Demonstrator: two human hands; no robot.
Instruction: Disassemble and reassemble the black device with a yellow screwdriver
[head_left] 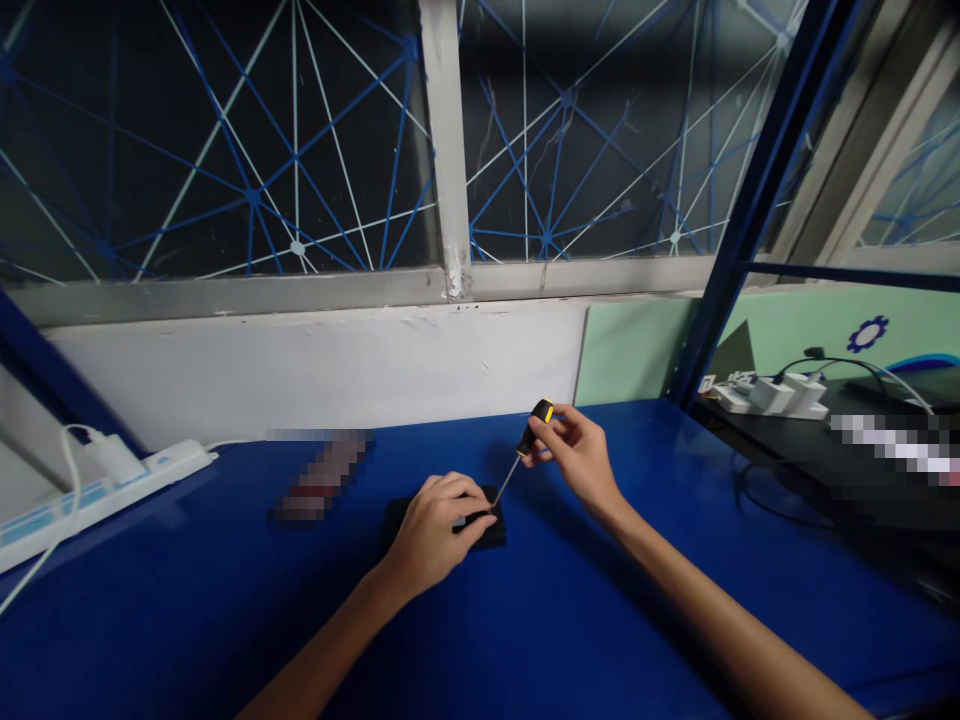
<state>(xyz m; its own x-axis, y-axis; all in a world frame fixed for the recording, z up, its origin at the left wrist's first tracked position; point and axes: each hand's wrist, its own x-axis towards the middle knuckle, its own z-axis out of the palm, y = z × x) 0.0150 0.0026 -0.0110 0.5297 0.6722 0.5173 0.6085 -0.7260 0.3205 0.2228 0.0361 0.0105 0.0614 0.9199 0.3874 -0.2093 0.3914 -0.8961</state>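
Observation:
A small black flat device [491, 528] lies on the blue table [225, 610]. My left hand [439, 530] rests on top of it, fingers curled down and pressing a small silvery part against it. My right hand [574, 455] pinches the black and yellow handle of a small screwdriver [534, 428]. The thin shaft slants down to the left, with its tip at the device by my left fingertips. Most of the device is hidden under my left hand.
A white power strip [105, 480] with a plugged charger lies at the left edge. A blurred reddish object [322, 480] lies behind the device. On the right, a black table [825, 450] holds a white power strip [765, 392] and cables. A window wall runs behind.

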